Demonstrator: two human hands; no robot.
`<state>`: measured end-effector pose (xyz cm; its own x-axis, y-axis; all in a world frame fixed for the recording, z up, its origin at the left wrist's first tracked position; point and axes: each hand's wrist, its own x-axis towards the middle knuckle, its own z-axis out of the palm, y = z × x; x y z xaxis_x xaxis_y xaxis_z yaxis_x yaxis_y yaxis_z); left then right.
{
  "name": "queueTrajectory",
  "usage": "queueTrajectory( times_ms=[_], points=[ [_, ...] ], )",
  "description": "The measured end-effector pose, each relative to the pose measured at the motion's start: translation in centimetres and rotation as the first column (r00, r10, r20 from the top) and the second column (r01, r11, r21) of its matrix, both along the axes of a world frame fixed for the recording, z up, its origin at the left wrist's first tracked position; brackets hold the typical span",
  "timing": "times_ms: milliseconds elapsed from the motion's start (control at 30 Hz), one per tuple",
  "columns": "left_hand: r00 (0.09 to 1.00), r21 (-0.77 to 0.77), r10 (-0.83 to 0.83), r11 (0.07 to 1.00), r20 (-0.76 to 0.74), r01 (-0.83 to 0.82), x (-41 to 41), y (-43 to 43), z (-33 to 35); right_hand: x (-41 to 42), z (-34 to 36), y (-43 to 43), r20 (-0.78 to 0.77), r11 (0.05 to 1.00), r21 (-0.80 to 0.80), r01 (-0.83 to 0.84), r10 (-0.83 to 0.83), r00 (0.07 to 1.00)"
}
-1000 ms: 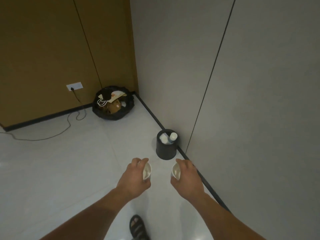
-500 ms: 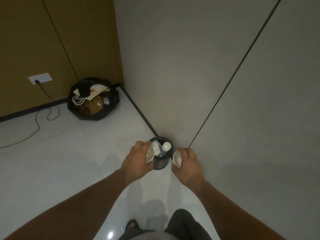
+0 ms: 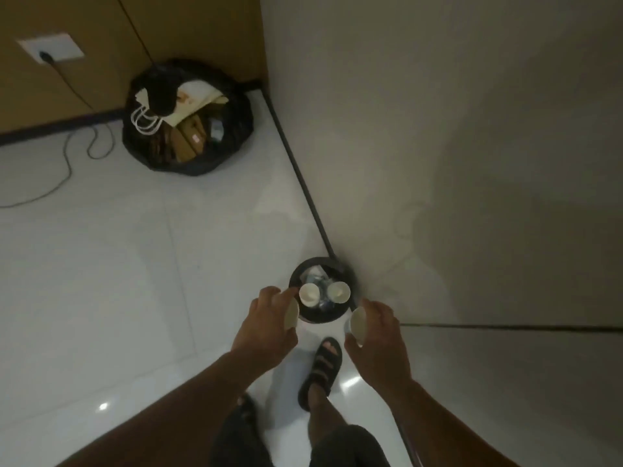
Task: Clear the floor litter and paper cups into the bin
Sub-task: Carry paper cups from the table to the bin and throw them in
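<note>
A small black bin (image 3: pixel 305 316) stands on the white floor against the grey wall. Two white paper cups (image 3: pixel 309 294) and a clear bottle lie inside it. My left hand (image 3: pixel 269 323) grips a paper cup (image 3: pixel 292 315) just left of the bin's rim. My right hand (image 3: pixel 379 332) grips another paper cup (image 3: pixel 358 325) just right of the rim. Both held cups lie on their sides with their mouths facing each other.
A large black rubbish bag (image 3: pixel 188 117) with paper bags and cardboard sits in the corner. A grey cable (image 3: pixel 64 160) runs from a wall socket (image 3: pixel 50 52) across the floor. My sandalled foot (image 3: pixel 322 369) stands just before the bin.
I have stepped closer and now look down into the bin. Both hands keep their cups and sit at the bin's near rim.
</note>
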<state>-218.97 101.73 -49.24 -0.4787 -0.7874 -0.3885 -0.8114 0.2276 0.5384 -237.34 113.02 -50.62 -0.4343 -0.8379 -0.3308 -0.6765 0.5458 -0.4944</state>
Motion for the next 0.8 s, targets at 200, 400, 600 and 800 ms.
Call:
queueTrajectory(
  times_ms=[200, 400, 600, 800],
  points=[
    [0.996, 0.020, 0.070, 0.997, -0.058, -0.069, -4.6, -3.7, -13.6, -4.1, -13.1, -5.3, 0.004, 0.999, -0.007, 0.052, -0.052, 0.999],
    [0.990, 0.090, 0.093, 0.992, -0.107, -0.083, -8.5, -5.5, -28.1, -5.8, -26.7, -6.9, 0.019, 0.990, -0.069, 0.123, -0.122, 0.992],
    [0.996, 0.091, 0.005, 0.996, -0.094, 0.004, -9.6, -4.7, -36.3, -6.0, -35.2, -7.7, -0.017, 0.993, -0.055, 0.105, -0.106, 0.994],
    [0.993, 0.037, -0.103, 0.994, -0.064, 0.105, -9.5, -3.4, -38.6, -4.7, -38.9, -7.2, -0.014, 0.998, -0.023, 0.065, -0.066, 0.998]
  ],
)
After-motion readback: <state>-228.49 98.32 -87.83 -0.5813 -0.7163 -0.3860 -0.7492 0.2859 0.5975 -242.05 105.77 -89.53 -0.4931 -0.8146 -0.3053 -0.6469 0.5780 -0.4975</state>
